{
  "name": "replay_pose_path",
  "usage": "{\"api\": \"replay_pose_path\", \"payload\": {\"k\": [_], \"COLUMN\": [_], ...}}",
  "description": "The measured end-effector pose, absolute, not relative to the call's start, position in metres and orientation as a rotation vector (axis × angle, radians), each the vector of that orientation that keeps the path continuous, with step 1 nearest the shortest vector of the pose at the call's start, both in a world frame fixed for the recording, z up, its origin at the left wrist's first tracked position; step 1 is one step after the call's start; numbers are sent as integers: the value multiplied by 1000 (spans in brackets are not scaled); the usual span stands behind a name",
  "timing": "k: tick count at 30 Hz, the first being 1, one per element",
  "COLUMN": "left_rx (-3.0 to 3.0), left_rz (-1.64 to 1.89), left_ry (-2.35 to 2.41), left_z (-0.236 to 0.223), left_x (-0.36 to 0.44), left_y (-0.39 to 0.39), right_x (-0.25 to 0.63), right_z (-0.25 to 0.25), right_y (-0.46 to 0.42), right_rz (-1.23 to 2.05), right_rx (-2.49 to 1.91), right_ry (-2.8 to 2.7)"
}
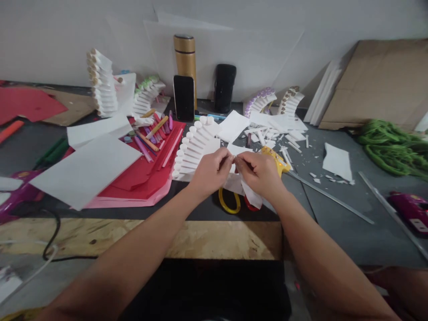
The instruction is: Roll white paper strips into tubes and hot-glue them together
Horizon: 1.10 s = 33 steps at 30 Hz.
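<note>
My left hand [214, 168] and my right hand [260, 173] meet over the table's front part, fingertips pinched close together. Whatever lies between the fingertips is too small to make out. Beneath my right hand hangs a piece of white paper [251, 192]; whether the fingers grip it is hidden. Just left of my left hand stands a curved fan of white paper rolls [195, 145]. Under the hands lie a yellow loop handle [229, 208] and a red one [251, 205], probably of scissors. Beside my right hand lies a yellow glue gun [278, 159].
Red paper sheets [133, 180] and white sheets [87, 171] lie left, with coloured rolls on top. Behind stand a phone [183, 98], a black case [224, 88] and a gold flask [185, 49]. White scraps [264, 133], green yarn [391, 145] and a purple glue gun [409, 211] lie right.
</note>
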<state>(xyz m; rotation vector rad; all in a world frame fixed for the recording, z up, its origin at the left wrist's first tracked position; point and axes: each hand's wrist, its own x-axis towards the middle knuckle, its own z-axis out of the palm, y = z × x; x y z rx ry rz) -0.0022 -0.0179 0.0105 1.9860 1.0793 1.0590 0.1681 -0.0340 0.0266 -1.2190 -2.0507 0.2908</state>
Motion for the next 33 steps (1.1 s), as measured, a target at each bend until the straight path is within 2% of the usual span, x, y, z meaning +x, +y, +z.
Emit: {"api": "replay_pose_path", "payload": {"k": [6, 12, 16, 20, 26, 33], "left_rx": [2299, 2331, 2192, 1805, 1449, 1578], "left_rz": [985, 942, 987, 1136, 1172, 1201], "left_ry": [1110, 1158, 1169, 1008, 850, 904], "left_z": [7, 5, 5, 6, 1, -4], "left_x": [-5, -3, -2, 0, 5, 4], "left_y": [-14, -14, -14, -13, -10, -7], "right_x": [165, 165, 166, 166, 164, 164], "right_z": [25, 21, 19, 22, 23, 23], "right_y": [-33, -32, -31, -32, -32, -31], "right_rz": [326, 311, 287, 332, 366, 485], "right_rx": [-1260, -1309, -1313, -1313, -1240, -1268], "right_ry": [-1981, -1933, -1941, -1911, -1921, -1876]}}
